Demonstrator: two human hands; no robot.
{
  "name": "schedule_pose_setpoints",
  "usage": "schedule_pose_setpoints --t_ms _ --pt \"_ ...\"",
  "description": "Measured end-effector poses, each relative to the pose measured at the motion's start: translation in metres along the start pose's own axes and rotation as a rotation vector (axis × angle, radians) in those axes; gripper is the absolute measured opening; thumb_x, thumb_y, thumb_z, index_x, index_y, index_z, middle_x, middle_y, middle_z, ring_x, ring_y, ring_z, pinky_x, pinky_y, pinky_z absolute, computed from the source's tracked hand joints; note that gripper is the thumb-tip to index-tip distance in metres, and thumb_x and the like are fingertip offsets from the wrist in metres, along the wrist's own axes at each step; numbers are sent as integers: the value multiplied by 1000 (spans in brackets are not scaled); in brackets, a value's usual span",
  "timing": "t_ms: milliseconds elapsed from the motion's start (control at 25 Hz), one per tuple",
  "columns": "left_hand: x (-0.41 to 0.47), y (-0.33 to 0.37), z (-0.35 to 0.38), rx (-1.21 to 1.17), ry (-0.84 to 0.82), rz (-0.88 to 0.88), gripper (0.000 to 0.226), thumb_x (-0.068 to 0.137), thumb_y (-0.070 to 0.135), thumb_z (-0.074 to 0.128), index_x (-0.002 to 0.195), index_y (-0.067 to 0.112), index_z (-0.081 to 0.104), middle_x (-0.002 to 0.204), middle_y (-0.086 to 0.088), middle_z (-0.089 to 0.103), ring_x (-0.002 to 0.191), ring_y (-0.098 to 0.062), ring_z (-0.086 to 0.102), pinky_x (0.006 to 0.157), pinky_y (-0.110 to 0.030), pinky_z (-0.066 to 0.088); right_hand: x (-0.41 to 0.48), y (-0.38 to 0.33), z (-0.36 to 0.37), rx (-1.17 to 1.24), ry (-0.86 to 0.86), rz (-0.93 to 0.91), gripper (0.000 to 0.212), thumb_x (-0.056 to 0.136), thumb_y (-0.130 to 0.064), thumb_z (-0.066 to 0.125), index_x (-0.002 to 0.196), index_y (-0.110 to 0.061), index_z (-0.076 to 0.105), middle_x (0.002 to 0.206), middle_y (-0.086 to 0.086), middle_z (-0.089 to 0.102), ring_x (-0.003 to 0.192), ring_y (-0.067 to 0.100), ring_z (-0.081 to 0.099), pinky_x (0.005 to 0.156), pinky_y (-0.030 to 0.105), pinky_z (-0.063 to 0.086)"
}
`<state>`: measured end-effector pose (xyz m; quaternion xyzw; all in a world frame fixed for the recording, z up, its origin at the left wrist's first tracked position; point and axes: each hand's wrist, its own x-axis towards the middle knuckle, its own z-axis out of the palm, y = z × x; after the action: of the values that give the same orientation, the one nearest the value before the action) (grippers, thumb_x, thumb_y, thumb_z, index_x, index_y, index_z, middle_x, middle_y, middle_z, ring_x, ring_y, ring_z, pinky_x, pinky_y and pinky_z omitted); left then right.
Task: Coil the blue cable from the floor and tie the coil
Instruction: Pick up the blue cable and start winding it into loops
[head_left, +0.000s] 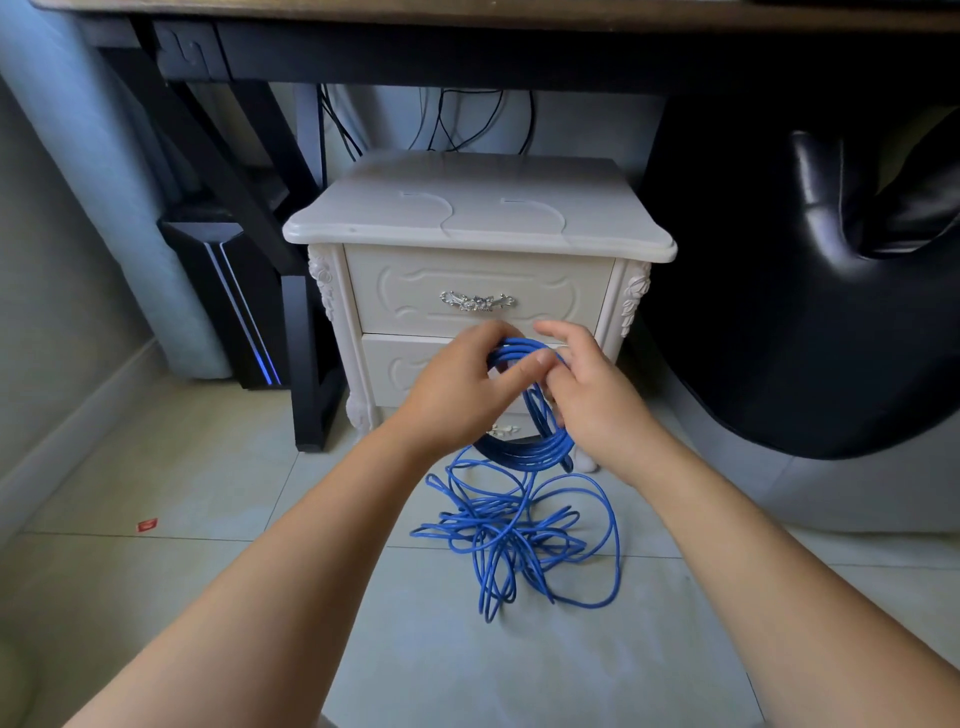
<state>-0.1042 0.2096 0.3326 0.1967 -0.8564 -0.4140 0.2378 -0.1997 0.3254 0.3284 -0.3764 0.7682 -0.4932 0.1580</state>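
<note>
Nearest: left forearm (291, 561) and right forearm (753, 561), bare, cut off at bottom edge, converging toward the middle. Further out, left hand (457, 387) gripping the top of the blue cable (537, 448), here wound into several loops. Fingers curled over the bundle, thumb laid across it, fingertips out of sight behind the loops. Right hand (597, 400) just beside, on the same loops from the right. Lower fingers curled round the strands, index finger raised and nearly straight, thumb hidden, exact pinch point covered by the left thumb.

Held loops hanging upright in front of a white nightstand (478, 223), low over the tile floor (208, 467); cannot tell whether touching it. Rest of the cable in a loose tangle (511, 538) on the floor below the hands, between the forearms, joined upward to the held loops. Ends and plugs impossible to pick out.

Nightstand's lower drawer mostly blocked by the hands; silver handle (477, 301) of the top drawer clear. Dark desk (467, 57) overhead, cropped at top. Black cords (467, 119) dangling behind the nightstand, both ends hidden. Black computer tower (244, 312) with blue light strip at left, partly behind a desk leg. Black padded chair (805, 312) at right, cut off by the edge. Small red scrap (147, 525) on the floor at left, too small to identify.
</note>
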Motion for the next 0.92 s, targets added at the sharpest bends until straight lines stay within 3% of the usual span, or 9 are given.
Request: schedule_pose_setpoints --t_ms 160,280,360,440,520,640,760,920 --pt "-2 0 -1 -5 -113 8 37 94 43 56 87 8 58 78 -3 49 56 -16 56 49 -28 54 -4 -6 -7 -230 -104 -88 48 103 -21 34 146 -40 27 82 -10 50 65 7 47 69 33 41" --pt "-3 -3 -1 -160 -222 -101 38 97 45 49 86 11 62 60 10 54 48 -14 50 52 -35 54 -5 -10 -9 -350 -163 -140 53 104 -20 31 151 -40 17 78 -9 50 64 12 47 67 36 42" --pt "-4 -4 1 -271 -235 -161 39 100 43 45 83 13 62 53 14 48 47 -9 40 49 -28 43 -4 -9 -5 -352 -187 -140 55 104 -22 32 151 -43 12 76 -7 51 61 13 46 63 34 40" --pt "-4 -3 2 -289 -181 -136 40 101 40 44 79 12 61 59 12 47 48 -8 35 49 -23 33 -4 -7 -2 -164 -148 -89 57 104 -21 37 150 -46 13 77 -4 55 61 15 46 65 33 42" --pt "-2 -5 2 -266 -79 -102 44 100 44 46 82 6 60 65 5 48 51 -10 36 52 -27 30 -2 -3 -2 185 -99 -3 55 103 -15 43 146 -42 23 77 -1 59 60 14 49 65 32 46" --pt "1 -7 -2 -345 68 -160 54 90 57 48 84 5 59 71 -9 44 57 -19 35 53 -32 28 -1 3 -10 557 -161 140 31 102 -15 47 132 -19 46 71 2 59 64 18 57 68 29 50" --pt "1 -5 -1 -487 129 -216 46 96 51 48 76 10 55 65 -4 41 52 -16 33 48 -26 27 -3 8 -15 696 -268 208 26 102 -20 45 114 -2 57 71 5 58 73 23 63 77 32 54" --pt "1 -2 2 -598 184 -271 40 100 42 45 73 14 52 54 8 40 44 -8 31 43 -20 27 -6 8 -17 711 -295 196 18 97 -16 49 104 -5 61 73 4 63 82 23 66 80 28 55"
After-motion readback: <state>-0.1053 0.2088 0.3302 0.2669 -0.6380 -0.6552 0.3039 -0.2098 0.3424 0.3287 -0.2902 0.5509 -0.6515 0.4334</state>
